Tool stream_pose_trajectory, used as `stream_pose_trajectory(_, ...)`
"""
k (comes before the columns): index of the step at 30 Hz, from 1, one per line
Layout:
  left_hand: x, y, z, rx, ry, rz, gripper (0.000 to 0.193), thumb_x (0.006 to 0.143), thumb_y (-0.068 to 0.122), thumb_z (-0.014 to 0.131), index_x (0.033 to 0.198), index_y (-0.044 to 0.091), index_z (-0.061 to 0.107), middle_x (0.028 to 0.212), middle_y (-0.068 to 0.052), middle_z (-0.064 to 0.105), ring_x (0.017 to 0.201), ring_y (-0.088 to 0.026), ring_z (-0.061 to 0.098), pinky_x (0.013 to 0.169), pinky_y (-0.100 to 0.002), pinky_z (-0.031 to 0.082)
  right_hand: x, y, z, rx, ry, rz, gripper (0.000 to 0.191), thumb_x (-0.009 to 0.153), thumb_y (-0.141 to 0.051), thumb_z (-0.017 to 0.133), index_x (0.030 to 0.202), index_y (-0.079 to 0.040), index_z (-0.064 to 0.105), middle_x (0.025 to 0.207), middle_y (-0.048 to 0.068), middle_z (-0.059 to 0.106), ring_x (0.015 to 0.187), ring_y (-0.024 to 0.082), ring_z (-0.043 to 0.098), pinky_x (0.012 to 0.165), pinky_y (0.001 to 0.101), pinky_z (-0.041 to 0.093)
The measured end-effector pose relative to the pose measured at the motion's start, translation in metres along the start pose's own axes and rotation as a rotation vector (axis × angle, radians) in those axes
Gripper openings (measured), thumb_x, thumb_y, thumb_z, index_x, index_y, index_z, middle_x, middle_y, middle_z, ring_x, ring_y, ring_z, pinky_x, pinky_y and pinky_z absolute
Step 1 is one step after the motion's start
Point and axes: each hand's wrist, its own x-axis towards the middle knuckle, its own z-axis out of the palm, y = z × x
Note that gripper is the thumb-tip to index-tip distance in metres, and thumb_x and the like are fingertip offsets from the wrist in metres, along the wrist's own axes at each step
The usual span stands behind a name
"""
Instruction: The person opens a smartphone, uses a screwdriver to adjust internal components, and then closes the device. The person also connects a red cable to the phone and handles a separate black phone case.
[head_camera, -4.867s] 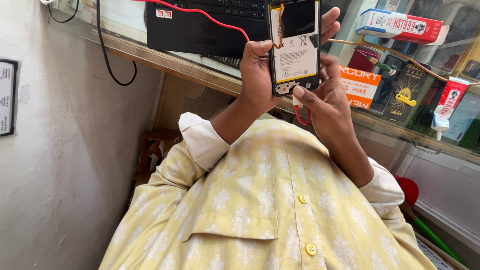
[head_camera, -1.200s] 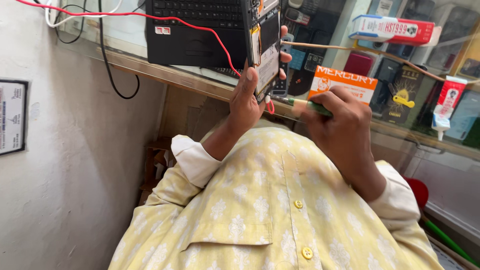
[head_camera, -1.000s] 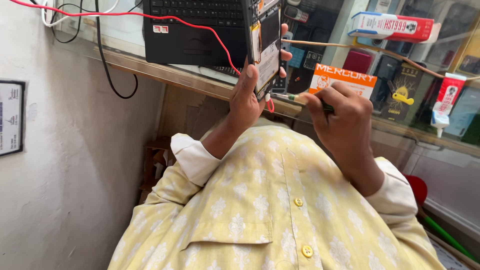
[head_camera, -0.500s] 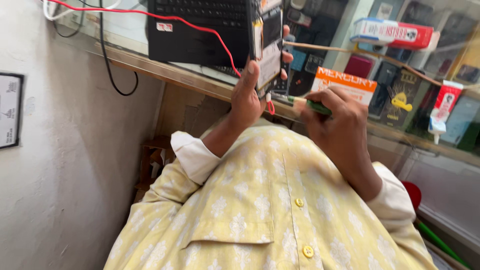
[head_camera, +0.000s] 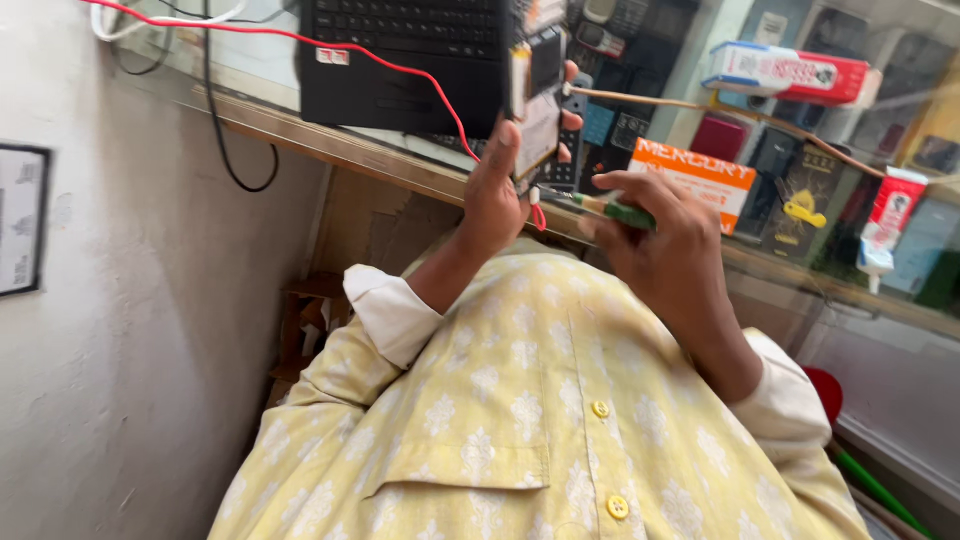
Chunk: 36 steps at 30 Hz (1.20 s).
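My left hand (head_camera: 497, 195) holds an opened mobile phone (head_camera: 538, 105) upright and edge-on, its back off and a pale battery showing. My right hand (head_camera: 665, 240) grips a small screwdriver with a green handle (head_camera: 612, 210), its metal tip pointing left and touching the phone's lower edge. A red wire (head_camera: 400, 65) runs from the upper left down to the phone's bottom. Both hands are raised in front of my chest, above my yellow patterned shirt.
A black laptop (head_camera: 400, 50) sits on a glass counter (head_camera: 380, 165) with a wooden edge. Under the glass lie an orange box (head_camera: 700, 178), old phones and small packages. A red-and-white box (head_camera: 785, 72) and a white tube (head_camera: 885, 225) stand to the right. A grey wall is at left.
Five seconds ago both hands held the phone with its open back facing me. Since then the left hand turned it edge-on and the right hand brought the green screwdriver to its lower edge.
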Motion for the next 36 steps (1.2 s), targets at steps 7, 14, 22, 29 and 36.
stream_pose_trajectory(7, -0.001, -0.005, -0.004, -0.147, 0.005, -0.044, 0.065, 0.118, 0.048, 0.038, 0.156, -0.004, 0.036, 0.164, -0.015, 0.039, 0.13, -0.022, 0.058, 0.103, -0.035, 0.053, -0.009, 0.02, 0.006, 0.063, 0.077, 0.057, 0.012, 0.102, -0.009, 0.076, 0.112, -0.003, 0.074, 0.092, 0.01, 0.071, 0.071, 0.016, 0.066, 0.064, 0.0299, 0.051)
stream_pose_trajectory(14, 0.003, 0.014, -0.004, -0.401, -0.115, -0.016, 0.061, 0.108, 0.021, 0.058, 0.162, 0.006, 0.034, 0.161, -0.021, 0.04, 0.135, -0.033, 0.058, 0.104, -0.05, 0.059, -0.033, 0.087, 0.002, 0.637, 0.361, 0.25, 0.027, 0.112, -0.009, 0.062, 0.137, 0.002, 0.067, 0.103, 0.009, 0.072, 0.084, 0.01, 0.067, 0.077, 0.0233, 0.055)
stream_pose_trajectory(22, 0.004, 0.027, -0.016, -0.262, -0.098, 0.032, 0.072, 0.097, -0.01, 0.063, 0.161, 0.007, 0.036, 0.161, -0.02, 0.039, 0.137, -0.037, 0.059, 0.104, -0.051, 0.061, -0.028, 0.203, 0.012, -0.081, 0.458, 0.283, 0.029, 0.104, 0.003, 0.066, 0.132, 0.005, 0.069, 0.111, 0.013, 0.069, 0.094, 0.019, 0.064, 0.082, 0.0355, 0.054)
stream_pose_trajectory(29, -0.005, 0.075, -0.049, -0.073, 0.051, 0.103, 0.058, 0.089, -0.011, 0.055, 0.147, -0.007, 0.046, 0.155, -0.024, 0.047, 0.129, -0.038, 0.064, 0.1, -0.052, 0.064, -0.019, 0.246, 0.014, -0.489, 0.339, 0.211, 0.029, 0.094, 0.007, 0.071, 0.122, 0.0, 0.075, 0.112, 0.016, 0.069, 0.106, 0.034, 0.06, 0.092, 0.0452, 0.048)
stream_pose_trajectory(36, -0.015, 0.093, -0.064, -0.097, 0.167, 0.116, 0.063, 0.089, 0.005, 0.06, 0.149, -0.007, 0.043, 0.157, -0.027, 0.043, 0.127, -0.037, 0.064, 0.096, -0.05, 0.064, 0.005, 0.22, 0.054, -0.415, 0.289, 0.057, 0.034, 0.092, -0.003, 0.08, 0.125, -0.001, 0.07, 0.12, 0.017, 0.068, 0.124, 0.038, 0.058, 0.114, 0.0496, 0.04)
